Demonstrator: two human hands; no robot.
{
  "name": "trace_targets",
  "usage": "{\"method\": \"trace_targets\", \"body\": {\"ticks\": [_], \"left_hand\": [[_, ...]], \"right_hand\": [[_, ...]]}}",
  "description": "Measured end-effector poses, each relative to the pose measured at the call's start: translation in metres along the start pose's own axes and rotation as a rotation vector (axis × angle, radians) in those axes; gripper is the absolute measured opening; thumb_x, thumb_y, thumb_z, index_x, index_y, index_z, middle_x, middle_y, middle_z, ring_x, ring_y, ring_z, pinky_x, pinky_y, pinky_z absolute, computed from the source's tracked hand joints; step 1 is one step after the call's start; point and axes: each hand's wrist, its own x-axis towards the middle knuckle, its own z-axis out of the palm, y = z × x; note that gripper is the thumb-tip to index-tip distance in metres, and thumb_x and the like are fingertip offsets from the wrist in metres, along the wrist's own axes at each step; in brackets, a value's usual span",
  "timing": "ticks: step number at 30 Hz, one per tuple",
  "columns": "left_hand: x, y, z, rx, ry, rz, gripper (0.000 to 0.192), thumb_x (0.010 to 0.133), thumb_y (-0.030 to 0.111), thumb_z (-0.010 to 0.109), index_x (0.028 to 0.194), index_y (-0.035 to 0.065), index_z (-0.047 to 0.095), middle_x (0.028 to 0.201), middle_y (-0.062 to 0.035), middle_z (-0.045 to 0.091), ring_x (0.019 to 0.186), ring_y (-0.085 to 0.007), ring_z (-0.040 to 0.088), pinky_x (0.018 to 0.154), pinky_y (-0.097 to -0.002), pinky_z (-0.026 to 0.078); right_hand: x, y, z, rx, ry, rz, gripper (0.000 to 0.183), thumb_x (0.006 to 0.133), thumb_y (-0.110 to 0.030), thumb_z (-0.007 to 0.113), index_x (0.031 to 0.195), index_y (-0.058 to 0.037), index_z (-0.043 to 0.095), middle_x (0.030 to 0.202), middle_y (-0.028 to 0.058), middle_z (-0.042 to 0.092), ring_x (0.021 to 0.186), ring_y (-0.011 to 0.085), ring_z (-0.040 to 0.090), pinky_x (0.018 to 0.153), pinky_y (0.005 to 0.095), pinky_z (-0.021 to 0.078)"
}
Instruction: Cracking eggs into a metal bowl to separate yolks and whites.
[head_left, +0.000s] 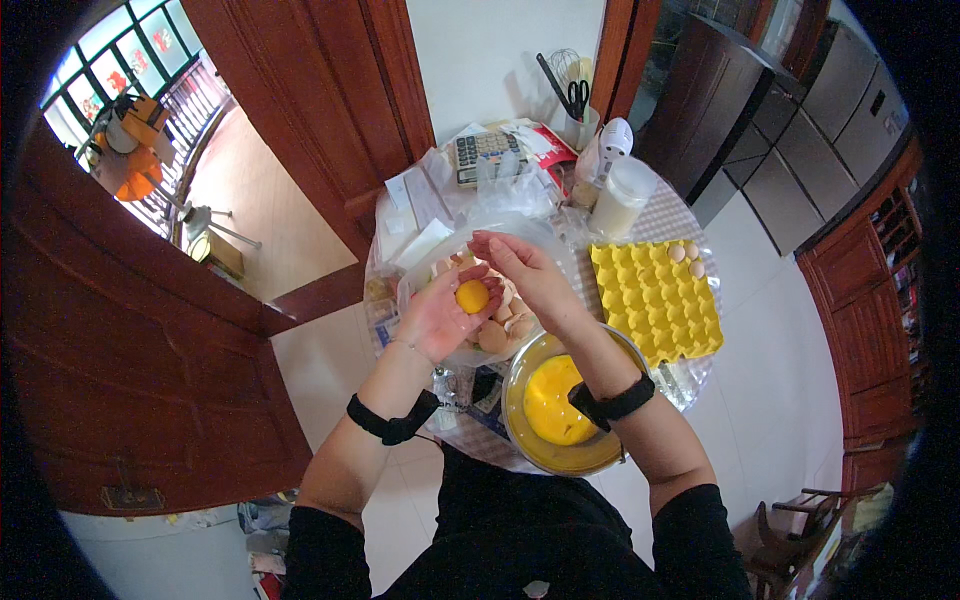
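A round orange-yellow egg yolk rests on the fingers of my left hand, which is turned palm up and cupped. Just right of it and slightly higher in view, my right hand shows its back, fingers extended and slightly bent; I see nothing in it. Beneath both hands is a translucent plastic bag holding several cracked eggshells. Below my right forearm stands a metal bowl with a pool of yellow yolk; the forearm and its black strap cover part of it.
A yellow egg tray at the right carries several whole eggs in its far corner. Behind stand a lidded jar, a white hand mixer, a calculator and a utensil cup. A checked cloth covers the round table.
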Motion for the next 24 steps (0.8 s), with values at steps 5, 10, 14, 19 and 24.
{"method": "trace_targets", "body": {"ticks": [5,10,14,19,24], "left_hand": [[-0.01,0.006,0.016,0.074,0.032,0.009,0.029,0.088,0.019,0.045,0.108,-0.001,0.048,0.101,-0.014,0.054,0.095,-0.0257,0.054,0.087,-0.0362,0.045],[-0.01,0.011,0.022,0.098,0.072,0.006,0.028,0.086,0.016,0.05,0.109,-0.0002,0.05,0.104,-0.0134,0.055,0.097,-0.0239,0.054,0.086,-0.0363,0.045],[-0.011,0.01,0.024,0.053,0.046,0.026,0.026,0.087,0.015,0.048,0.106,-0.0029,0.049,0.104,-0.0167,0.054,0.099,-0.0257,0.053,0.09,-0.0372,0.044],[-0.008,0.007,0.025,-0.012,0.052,0.107,0.028,0.09,0.02,0.042,0.107,-0.0028,0.045,0.105,-0.0178,0.052,0.1,-0.027,0.052,0.089,-0.0372,0.044],[-0.006,0.002,0.029,0.039,0.076,0.254,0.036,0.093,0.029,0.033,0.11,-0.0016,0.041,0.108,-0.0174,0.051,0.102,-0.0266,0.05,0.093,-0.0362,0.039]], "right_hand": [[0.002,0.011,-0.011,-0.154,0.054,0.078,0.036,0.092,-0.026,0.043,0.113,0.0013,0.051,0.104,0.0094,0.059,0.096,0.0147,0.055,0.084,0.0249,0.0419],[-0.003,0.01,-0.014,-0.602,0.136,-0.117,0.022,0.084,-0.013,0.048,0.097,0.0026,0.059,0.086,0.0193,0.061,0.078,0.029,0.061,0.069,0.0325,0.0464],[-0.006,0.007,-0.014,-0.805,0.127,-0.221,0.02,0.08,-0.011,0.051,0.093,0.0013,0.06,0.086,0.0208,0.06,0.079,0.0335,0.059,0.069,0.0334,0.0465],[-0.01,0.006,-0.01,-0.84,0.216,-0.187,0.018,0.079,-0.013,0.054,0.087,0.0,0.063,0.09,0.0177,0.058,0.078,0.0282,0.059,0.067,0.0336,0.0463],[-0.009,0.006,-0.004,0.086,0.15,0.19,0.025,0.086,-0.019,0.048,0.097,0.0009,0.057,0.096,0.0122,0.056,0.085,0.0216,0.058,0.071,0.0314,0.0483]]}}
